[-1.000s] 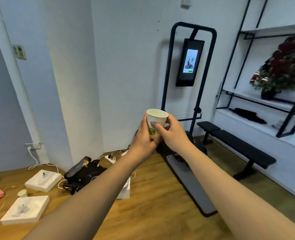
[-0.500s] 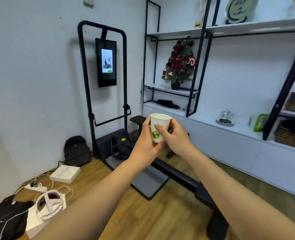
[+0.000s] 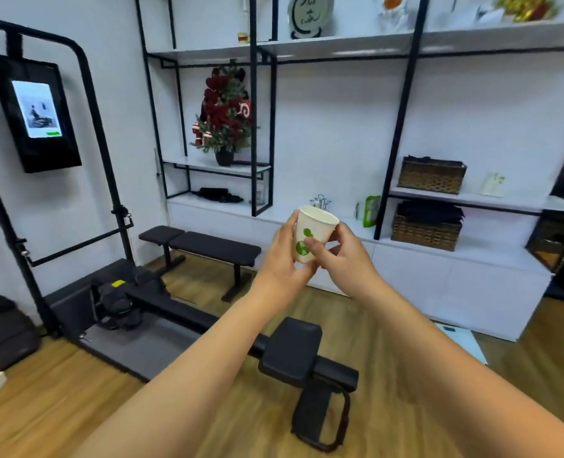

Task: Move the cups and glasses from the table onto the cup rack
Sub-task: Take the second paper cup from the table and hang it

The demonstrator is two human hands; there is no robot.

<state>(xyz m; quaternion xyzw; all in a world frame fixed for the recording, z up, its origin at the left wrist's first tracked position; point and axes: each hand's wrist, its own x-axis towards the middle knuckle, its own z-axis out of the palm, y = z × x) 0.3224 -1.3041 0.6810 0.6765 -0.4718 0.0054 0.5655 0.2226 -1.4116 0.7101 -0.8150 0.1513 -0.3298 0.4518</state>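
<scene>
A white paper cup (image 3: 313, 230) with green marks is held upright in front of me, tilted slightly. My left hand (image 3: 282, 259) grips its left side and base, and my right hand (image 3: 343, 259) grips its right side with the thumb across the front. Just behind the cup's rim, the thin metal cup rack (image 3: 321, 201) stands on the long white counter (image 3: 439, 256); its lower part is hidden by the cup. No table is in view.
A black weight bench (image 3: 204, 247) and a rowing machine (image 3: 274, 345) lie on the wooden floor between me and the counter. Black-framed shelves hold a red flower arrangement (image 3: 226, 117), wicker baskets (image 3: 431, 175) and a green packet (image 3: 371, 211). A screen (image 3: 34, 110) hangs at left.
The view has swung right, so the shelves and counter now fill the frame and the cup rack sits right behind the cup. Both hands keep their hold on the cup.
</scene>
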